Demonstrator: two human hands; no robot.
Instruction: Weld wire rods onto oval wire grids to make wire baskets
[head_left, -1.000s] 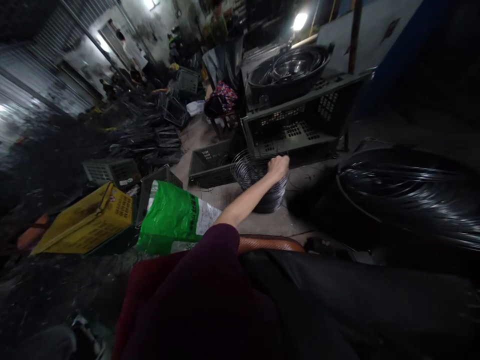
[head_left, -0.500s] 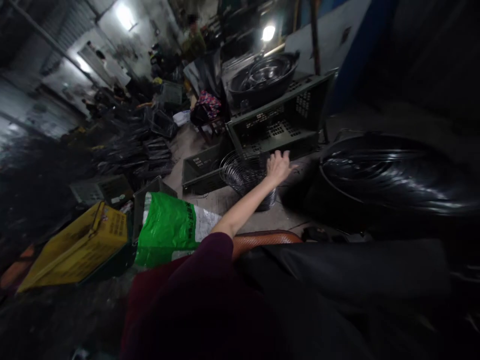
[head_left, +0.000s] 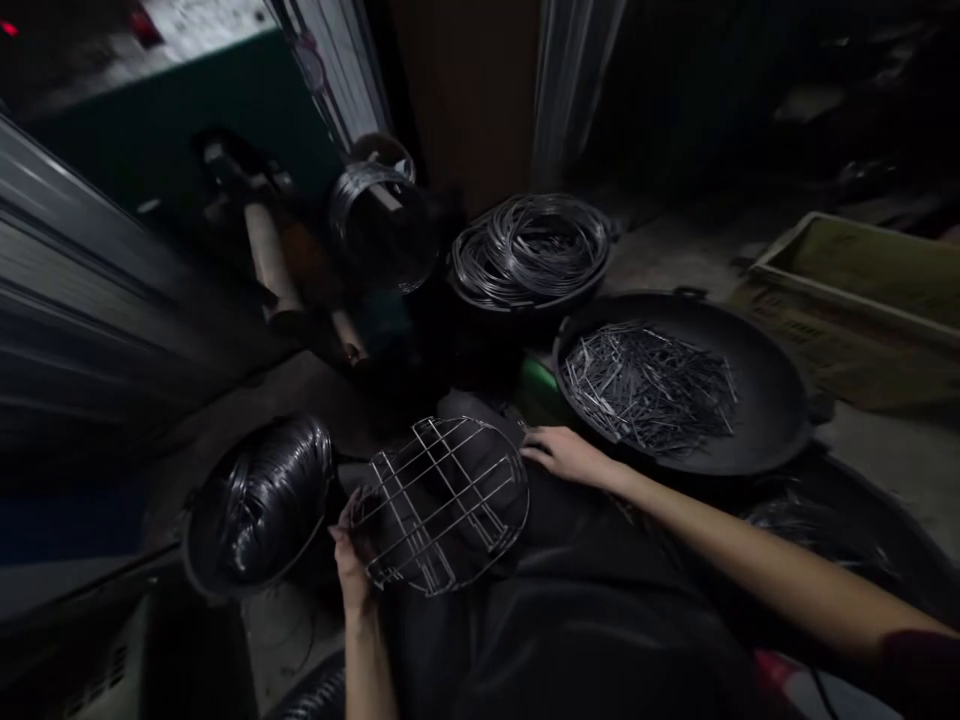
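Observation:
A round wire rack (head_left: 444, 497) made of thin crossed bars lies tilted over my dark-covered lap. My left hand (head_left: 352, 562) grips its left edge, with the fingers partly in shadow. At the upper right rim is my right hand (head_left: 561, 452), its fingers closed together by the wire. A small thing seems to show at those fingertips, too dim to name. Just beyond my right hand, a wide black pan (head_left: 765, 400) holds a heap of short cut metal rods (head_left: 649, 390).
Coils of wire (head_left: 532, 245) fill a basin behind the pan. Dark wire rings (head_left: 274, 500) lie in a tub at left. A yellowish crate (head_left: 832, 330) stands at right. Another person's arm (head_left: 268, 255) shows at upper left. A corrugated metal wall (head_left: 90, 300) borders the left.
The view has swung from the crates and the green sack to my lap. Earlier one hand reached out over stacked wire rings; now both hands are at the wire rack.

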